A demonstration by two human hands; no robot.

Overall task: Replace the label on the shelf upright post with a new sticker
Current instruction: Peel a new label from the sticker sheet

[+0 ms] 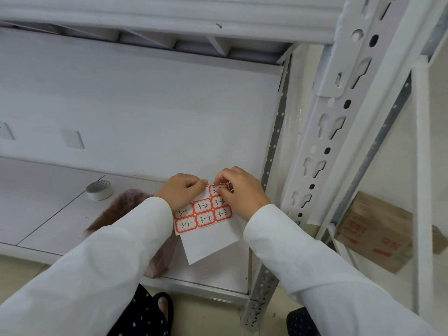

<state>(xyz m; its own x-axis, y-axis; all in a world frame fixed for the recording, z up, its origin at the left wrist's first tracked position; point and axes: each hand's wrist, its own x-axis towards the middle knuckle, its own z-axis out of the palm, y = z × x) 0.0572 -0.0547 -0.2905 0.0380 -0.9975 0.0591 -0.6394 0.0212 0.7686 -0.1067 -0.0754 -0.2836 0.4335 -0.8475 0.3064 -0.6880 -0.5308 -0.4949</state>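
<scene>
While pinched, sheet (pixel 206 215), seven stickers.

Your head camera looks forward and down from close above your fingers (pixel 219 190), facing the shelf (pixel 60 209); the upright post (pixel 322 141) rises right of them.

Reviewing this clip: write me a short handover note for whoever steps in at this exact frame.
Left hand: pinches the upper left of the label sheet, holding it over the shelf.
Right hand: fingertips work at the top-right sticker, marked 3-3, apparently peeling it; whether it has lifted cannot be told.
Upright post: stands to the right of the hands; no label shows on its visible face.
Also on the shelf: a tape roll and a brownish bag.
Done: sheet in hand, sticker chosen.
Left: free the sticker and press it on the post.
</scene>
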